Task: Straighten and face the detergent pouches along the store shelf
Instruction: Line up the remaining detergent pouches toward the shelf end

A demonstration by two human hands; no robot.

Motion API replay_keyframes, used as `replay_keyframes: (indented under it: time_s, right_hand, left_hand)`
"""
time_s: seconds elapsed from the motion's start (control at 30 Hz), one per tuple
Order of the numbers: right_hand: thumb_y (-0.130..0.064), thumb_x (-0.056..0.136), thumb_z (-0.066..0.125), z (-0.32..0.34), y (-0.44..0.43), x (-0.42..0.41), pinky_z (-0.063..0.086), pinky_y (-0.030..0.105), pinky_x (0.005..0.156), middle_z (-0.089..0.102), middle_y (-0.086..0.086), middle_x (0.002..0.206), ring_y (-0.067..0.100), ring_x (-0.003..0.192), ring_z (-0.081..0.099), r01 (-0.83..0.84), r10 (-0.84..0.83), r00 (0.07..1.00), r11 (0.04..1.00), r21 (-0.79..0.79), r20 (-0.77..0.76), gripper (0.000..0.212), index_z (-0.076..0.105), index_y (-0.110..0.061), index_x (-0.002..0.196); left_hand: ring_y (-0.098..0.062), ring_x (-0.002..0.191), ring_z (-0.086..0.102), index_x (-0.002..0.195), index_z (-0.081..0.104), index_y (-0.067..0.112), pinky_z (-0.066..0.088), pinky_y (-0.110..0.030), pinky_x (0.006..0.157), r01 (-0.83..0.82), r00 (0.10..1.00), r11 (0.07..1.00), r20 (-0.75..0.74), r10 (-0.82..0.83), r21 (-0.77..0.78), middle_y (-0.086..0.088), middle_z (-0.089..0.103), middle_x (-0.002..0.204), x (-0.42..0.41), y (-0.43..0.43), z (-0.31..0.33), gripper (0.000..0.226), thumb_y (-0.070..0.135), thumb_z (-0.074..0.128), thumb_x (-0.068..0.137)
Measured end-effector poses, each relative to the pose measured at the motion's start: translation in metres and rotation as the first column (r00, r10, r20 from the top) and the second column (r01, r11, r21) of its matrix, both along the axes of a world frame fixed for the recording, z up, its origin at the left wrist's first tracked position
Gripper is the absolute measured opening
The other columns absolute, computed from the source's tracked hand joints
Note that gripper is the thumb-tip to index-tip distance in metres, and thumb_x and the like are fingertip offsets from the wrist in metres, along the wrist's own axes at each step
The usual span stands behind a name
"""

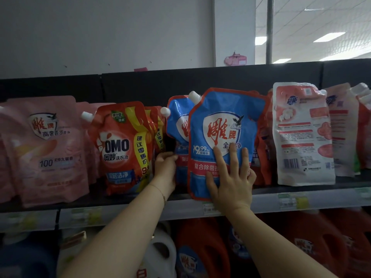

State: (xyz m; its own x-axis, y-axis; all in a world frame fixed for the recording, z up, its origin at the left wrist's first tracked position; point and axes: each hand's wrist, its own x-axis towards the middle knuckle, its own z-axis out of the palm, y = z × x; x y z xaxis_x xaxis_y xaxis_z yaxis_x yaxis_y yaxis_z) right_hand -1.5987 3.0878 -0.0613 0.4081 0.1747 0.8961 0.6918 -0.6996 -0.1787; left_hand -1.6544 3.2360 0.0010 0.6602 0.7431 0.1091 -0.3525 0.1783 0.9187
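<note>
Two hands at the blue detergent pouches on the store shelf.

The shelf [124,205] spans the view. A pink pouch [50,149] stands at 9 o'clock and the front blue pouch [222,125] at centre. A back-facing white pouch [301,137] is at 3 o'clock, with an OMO pouch [120,149] left of centre. The right hand [230,181] presses spread fingers on the front blue pouch; the left hand [165,171] pinches the rear blue pouch [178,121] by its left edge.

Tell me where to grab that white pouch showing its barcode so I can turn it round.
Take the white pouch by its flat top seam, coming from the front and above. The top stands clear against the dark back panel, while red pouches crowd its left edge and pale pouches its right, so the sides likely leave little room for fingers.
</note>
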Motion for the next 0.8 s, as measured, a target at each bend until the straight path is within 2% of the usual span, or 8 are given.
replay_keyframes:
  time_s: [0.1,0.13,0.27,0.37,0.5,0.6,0.7,0.8]
  right_hand:
    - [-0.057,0.091,0.032,0.000,0.000,0.000,0.038,0.059,0.092,0.020,0.010,0.158,0.038,0.145,0.014,-0.011,0.011,1.000,1.000,0.005,0.004,0.065,0.025,-0.032,0.150]
    - [-0.057,0.091,0.031,0.000,0.000,0.000,0.038,0.060,0.092,0.021,0.011,0.158,0.038,0.145,0.014,-0.012,0.012,1.000,1.000,0.004,0.003,0.065,0.026,-0.032,0.150]
    - [-0.058,0.090,0.032,0.000,0.000,0.001,0.038,0.060,0.092,0.020,0.010,0.158,0.037,0.145,0.013,-0.012,0.011,1.000,1.000,0.004,0.004,0.065,0.026,-0.031,0.150]
    - [-0.057,0.090,0.033,0.000,0.000,0.001,0.039,0.060,0.091,0.022,0.011,0.157,0.038,0.145,0.015,-0.009,0.009,1.000,1.000,0.007,0.012,0.065,0.028,-0.030,0.149]
    - [-0.057,0.090,0.034,0.000,-0.001,0.002,0.039,0.059,0.091,0.023,0.012,0.157,0.038,0.144,0.015,-0.007,0.007,1.000,1.000,0.003,0.028,0.066,0.027,-0.030,0.149]
    - [-0.057,0.090,0.035,-0.001,-0.001,0.003,0.039,0.058,0.091,0.025,0.013,0.157,0.038,0.144,0.016,-0.004,0.003,0.999,1.000,0.012,0.053,0.065,0.028,-0.030,0.149]
    - [-0.056,0.090,0.036,-0.002,-0.001,0.003,0.039,0.057,0.091,0.025,0.013,0.156,0.039,0.144,0.017,-0.004,0.003,0.998,1.000,0.019,0.069,0.065,0.028,-0.030,0.149]
    - [-0.056,0.090,0.036,-0.002,-0.002,0.004,0.039,0.057,0.090,0.027,0.013,0.155,0.040,0.143,0.019,-0.008,0.007,0.997,1.000,0.017,0.079,0.065,0.028,-0.029,0.148]
  left_hand:
    - [-0.029,0.116,0.055,0.136,0.040,0.017,0.044,-0.050,0.099,0.006,0.999,0.978,-0.047,0.004,0.209,-0.009,0.054,0.133,-0.002,-0.005,0.016,0.067,0.028,0.076,0.080]
    - [-0.030,0.119,0.054,0.139,0.038,0.016,0.043,-0.050,0.101,0.014,0.998,0.966,-0.065,0.003,0.258,-0.008,0.053,0.134,-0.002,-0.006,0.023,0.073,0.029,0.077,0.079]
    - [-0.028,0.111,0.060,0.128,0.053,0.012,0.049,-0.044,0.096,0.006,0.989,0.931,-0.141,0.048,0.364,-0.006,0.063,0.121,0.004,-0.006,0.046,0.053,0.021,0.076,0.080]
    - [-0.024,0.102,0.058,0.124,0.051,0.014,0.049,-0.039,0.090,-0.024,0.983,0.927,-0.158,0.089,0.375,-0.004,0.060,0.111,0.010,-0.003,0.052,0.050,0.012,0.074,0.079]
    - [-0.030,0.105,0.059,0.122,0.046,0.015,0.049,-0.050,0.094,-0.026,0.984,0.950,-0.158,0.079,0.311,-0.009,0.061,0.118,0.015,-0.002,0.052,0.054,0.009,0.074,0.076]
    - [-0.028,0.102,0.058,0.115,0.047,0.014,0.049,-0.048,0.094,-0.054,0.988,0.951,-0.120,0.095,0.304,-0.006,0.060,0.112,0.014,-0.003,0.054,0.047,0.007,0.074,0.077]
    - [-0.030,0.106,0.058,0.123,0.049,0.006,0.049,-0.045,0.094,-0.085,0.986,0.945,-0.109,0.124,0.315,-0.008,0.058,0.116,0.012,-0.004,0.061,0.055,0.009,0.077,0.076]
    - [-0.031,0.103,0.061,0.112,0.056,0.005,0.051,-0.044,0.089,-0.109,0.983,0.931,-0.102,0.153,0.348,-0.009,0.062,0.114,0.015,-0.002,0.067,0.043,0.008,0.079,0.075]
